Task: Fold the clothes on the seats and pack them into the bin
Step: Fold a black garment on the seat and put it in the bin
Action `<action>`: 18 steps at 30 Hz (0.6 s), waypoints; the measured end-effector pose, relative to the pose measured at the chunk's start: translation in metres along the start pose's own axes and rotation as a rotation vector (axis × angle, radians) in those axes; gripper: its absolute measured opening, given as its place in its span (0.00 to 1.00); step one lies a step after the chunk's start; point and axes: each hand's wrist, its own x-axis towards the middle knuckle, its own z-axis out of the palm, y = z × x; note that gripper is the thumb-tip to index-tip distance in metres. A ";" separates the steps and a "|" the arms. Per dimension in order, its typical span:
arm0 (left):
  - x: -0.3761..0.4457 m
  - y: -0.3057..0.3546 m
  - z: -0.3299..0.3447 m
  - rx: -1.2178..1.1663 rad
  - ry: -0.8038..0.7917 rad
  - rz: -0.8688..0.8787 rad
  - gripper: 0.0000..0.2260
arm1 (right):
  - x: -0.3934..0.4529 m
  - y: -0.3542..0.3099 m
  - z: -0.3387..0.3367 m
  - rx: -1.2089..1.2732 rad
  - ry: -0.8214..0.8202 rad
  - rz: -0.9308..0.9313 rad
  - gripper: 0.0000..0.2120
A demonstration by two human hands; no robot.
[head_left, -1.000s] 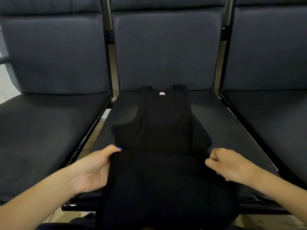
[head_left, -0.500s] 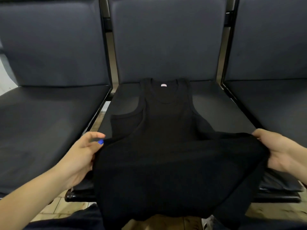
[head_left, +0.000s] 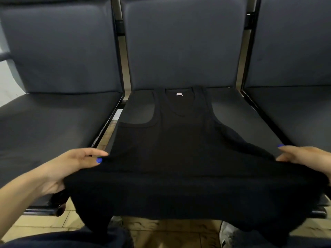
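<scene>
On the left, the dark padded vinyl seat carries nothing that shows. Beside its front corner, the left hand grasps the left side of the black sleeveless knit tank top, thumb on top of the cloth and fingers tucked under it.

The tank top lies face up on the middle dark padded seat, neckline and small pale neck label toward the backrest. Its lower part is drawn off the front edge of the seat and hangs toward the tiled floor.

On the right, the right hand holds the opposite side of the cloth, fingers lying along the top; whether they close round the cloth is partly cut off at the frame edge. No bin is in view.

The fabric looks thin, light and limp: it sags between the hands and would slump out of any shape not supported. It is probably best taken at the side seams or hem corners, kept taut while each fold is laid down.
</scene>
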 end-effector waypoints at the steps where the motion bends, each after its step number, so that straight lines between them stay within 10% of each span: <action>1: 0.001 -0.001 0.001 0.056 -0.028 0.004 0.19 | 0.002 0.001 0.002 -0.050 -0.059 0.012 0.29; 10: 0.020 0.008 0.029 0.379 0.070 0.204 0.10 | -0.003 -0.024 0.027 0.121 -0.253 -0.076 0.10; 18: 0.060 0.024 0.053 0.312 0.294 0.320 0.08 | 0.009 -0.044 0.048 0.432 -0.301 -0.086 0.13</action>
